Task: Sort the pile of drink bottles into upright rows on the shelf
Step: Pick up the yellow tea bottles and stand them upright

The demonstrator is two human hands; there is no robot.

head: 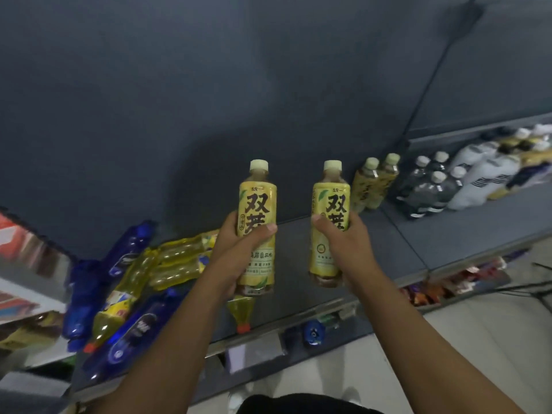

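Observation:
My left hand [239,249] grips a yellow-labelled tea bottle [257,201] upright above the grey shelf [388,243]. My right hand [343,237] holds a second, identical tea bottle [330,192] upright beside it. Two more of these tea bottles [373,182] stand upright at the back of the shelf, just right of my hands. A pile of lying bottles, blue ones [128,246] and yellow ones [176,261], covers the shelf's left part. One yellow bottle with a red cap [242,312] lies under my left hand near the front edge.
Clear bottles with white caps [430,186] and white bottles [484,174] stand in rows on the shelf to the right. A dark back panel [209,100] rises behind. A lower shelf with packets [433,291] shows below the front edge, with pale floor [448,339] beneath.

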